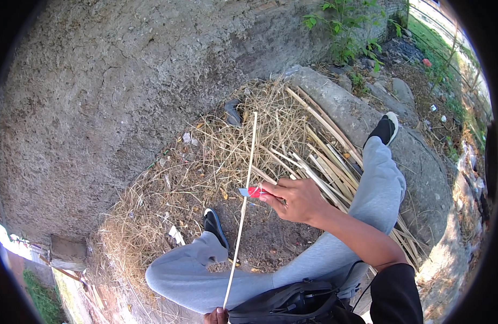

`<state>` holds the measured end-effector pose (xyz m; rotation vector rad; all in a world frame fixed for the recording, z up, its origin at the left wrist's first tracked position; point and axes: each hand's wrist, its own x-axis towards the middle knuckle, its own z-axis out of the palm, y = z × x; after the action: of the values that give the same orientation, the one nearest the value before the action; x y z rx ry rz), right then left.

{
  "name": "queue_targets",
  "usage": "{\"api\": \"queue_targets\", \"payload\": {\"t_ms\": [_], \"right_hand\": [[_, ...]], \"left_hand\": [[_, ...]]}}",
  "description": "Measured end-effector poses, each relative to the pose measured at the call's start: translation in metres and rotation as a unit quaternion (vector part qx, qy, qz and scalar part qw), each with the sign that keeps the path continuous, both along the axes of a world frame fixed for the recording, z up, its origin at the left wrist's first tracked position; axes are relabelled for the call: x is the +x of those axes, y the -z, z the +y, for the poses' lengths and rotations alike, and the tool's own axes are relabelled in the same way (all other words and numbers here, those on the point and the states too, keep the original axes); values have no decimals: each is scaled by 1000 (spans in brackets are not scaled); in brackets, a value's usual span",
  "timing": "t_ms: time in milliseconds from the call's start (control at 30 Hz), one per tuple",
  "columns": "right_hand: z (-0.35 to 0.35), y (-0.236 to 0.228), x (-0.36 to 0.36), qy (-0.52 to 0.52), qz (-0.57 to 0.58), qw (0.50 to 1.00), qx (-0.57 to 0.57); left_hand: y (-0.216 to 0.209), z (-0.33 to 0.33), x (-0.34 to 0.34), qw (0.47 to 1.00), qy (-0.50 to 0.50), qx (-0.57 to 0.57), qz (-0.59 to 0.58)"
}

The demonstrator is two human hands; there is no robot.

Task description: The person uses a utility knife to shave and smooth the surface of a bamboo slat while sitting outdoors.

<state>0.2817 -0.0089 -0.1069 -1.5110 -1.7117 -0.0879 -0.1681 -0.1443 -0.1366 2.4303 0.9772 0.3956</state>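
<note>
My right hand point(297, 200) is closed around a red box cutter point(257, 191). Its short metal blade touches or lies right beside a thin pale bamboo strip point(240, 229), roughly at mid-length. My left hand point(215, 316), partly cut off by the lower edge, pinches the near end of that strip. The strip slants up and away from me, its far end over the straw. Under and beside my right forearm lies a pile of split bamboo strips point(335, 167), partly hidden by my right leg.
A rough grey wall point(114, 97) rises at the left and far side. Dry shavings point(260, 108) cover the ground before it. A large stone point(335, 97) lies beyond the bamboo. A black bag point(292, 305) rests at my waist. A leafy plant point(346, 32) grows by the wall.
</note>
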Motion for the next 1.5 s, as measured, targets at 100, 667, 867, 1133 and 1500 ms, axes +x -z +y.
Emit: {"api": "queue_targets", "payload": {"t_ms": [100,667,867,1133,1500], "right_hand": [[1,-3,0,3,6,1000,19],[18,1,37,52,25,998,13],[21,-3,47,71,32,997,-14],[27,4,57,88,20,995,-42],[44,-1,118,272,115,942,-161]], "left_hand": [[0,-3,-1,1000,15,28,0],[13,-34,-29,998,40,56,15],[-7,-35,-25,995,55,80,-3],[-29,-40,-27,998,49,24,4],[-53,-53,-52,966,-124,-223,34]]}}
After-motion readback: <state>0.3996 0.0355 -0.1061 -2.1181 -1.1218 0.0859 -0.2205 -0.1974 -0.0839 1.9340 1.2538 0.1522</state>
